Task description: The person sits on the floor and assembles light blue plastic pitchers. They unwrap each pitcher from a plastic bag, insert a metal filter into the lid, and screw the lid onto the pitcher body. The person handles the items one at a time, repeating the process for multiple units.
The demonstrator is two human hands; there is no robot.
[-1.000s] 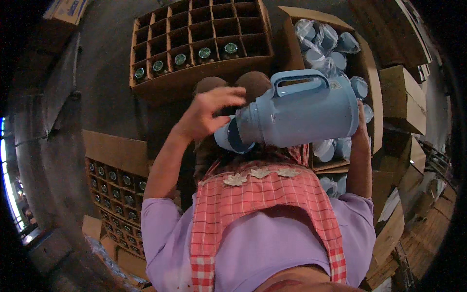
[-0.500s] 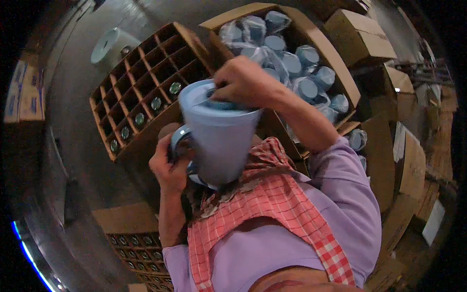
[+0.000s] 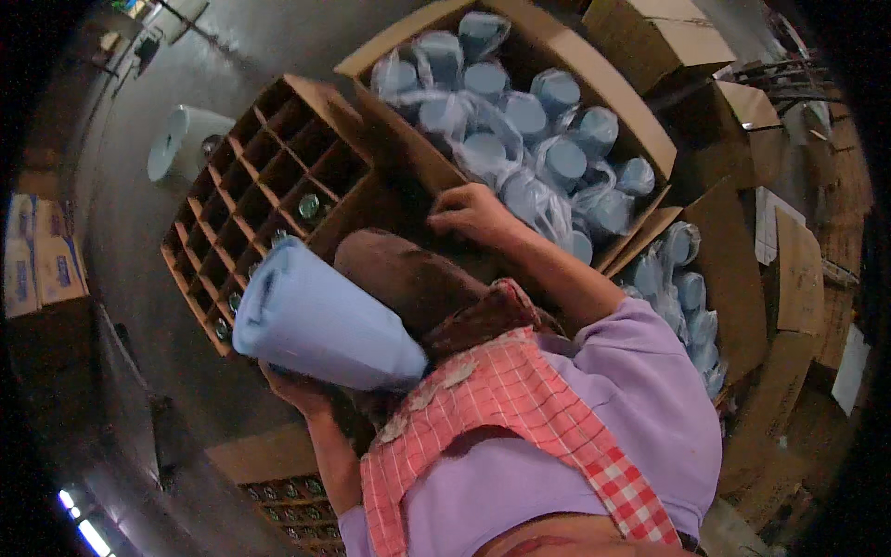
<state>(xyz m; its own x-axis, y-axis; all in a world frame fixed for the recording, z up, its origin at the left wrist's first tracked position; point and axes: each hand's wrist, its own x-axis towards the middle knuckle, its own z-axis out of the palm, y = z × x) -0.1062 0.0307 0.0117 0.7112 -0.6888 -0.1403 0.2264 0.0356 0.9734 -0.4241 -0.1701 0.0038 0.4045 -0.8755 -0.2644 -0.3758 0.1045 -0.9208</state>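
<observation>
A light blue lidded pitcher [image 3: 329,320] lies tilted in front of my lap, its lid end toward the divided carton. My left hand [image 3: 297,390] holds it from below; the pitcher hides most of those fingers. My right hand [image 3: 475,215] is off the pitcher, over the near edge of the open carton [image 3: 408,139] of bagged blue tumblers [image 3: 522,116]. Its fingers are curled, and nothing shows in them. To the left stands the divided carton [image 3: 209,255], with a few clear glass items [image 3: 311,206] in its cells.
A pale cylindrical roll [image 3: 181,144] stands on the floor [image 3: 121,223] beyond the divided carton. Another carton of bagged tumblers [image 3: 691,297] sits at my right. Closed cartons [image 3: 659,37] are stacked at the far right. A filled divided carton [image 3: 288,501] is at the lower left.
My right hand has left the pitcher's lid and moved toward the tumbler carton. My left hand has swung the pitcher left and tipped it over. The view has shifted slightly.
</observation>
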